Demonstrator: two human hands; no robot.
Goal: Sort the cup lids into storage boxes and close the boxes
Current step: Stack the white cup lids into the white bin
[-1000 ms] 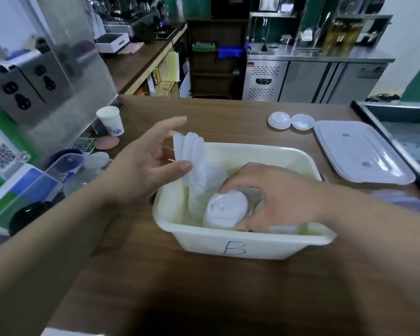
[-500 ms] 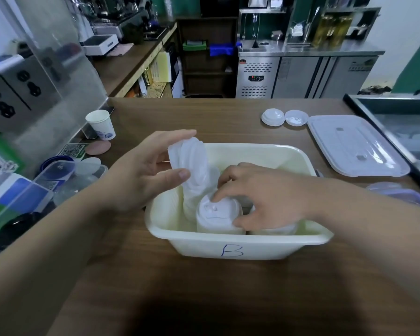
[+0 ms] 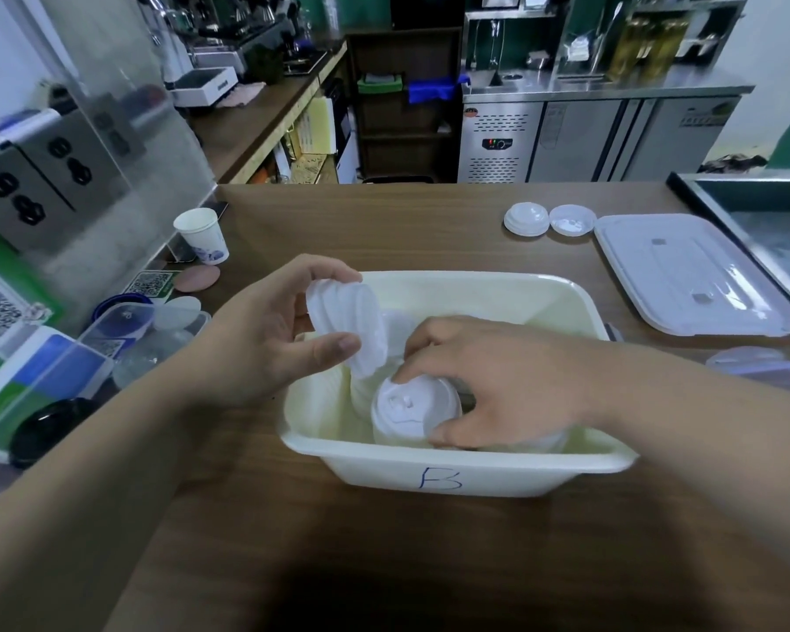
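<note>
A cream storage box marked "B" [image 3: 498, 472] stands on the wooden counter in front of me. My left hand [image 3: 265, 339] grips a tilted stack of white cup lids [image 3: 347, 326] over the box's left end. Inside the box, my right hand [image 3: 498, 380] curls round an upright stack of white lids [image 3: 402, 412] near the front wall. Two more white lids [image 3: 548, 219] lie on the counter beyond the box. The box's flat translucent cover [image 3: 689, 275] lies at the right.
A paper cup [image 3: 204, 234] stands at the left near a clear screen. Clear containers and a dark lid [image 3: 51, 431] crowd the left edge. A second clear container [image 3: 767, 364] shows behind my right forearm. A dark-framed glass case [image 3: 758, 212] borders the right.
My left hand has closed round the tilted lid stack and brought it lower over the box. My right hand has shifted slightly on the upright stack.
</note>
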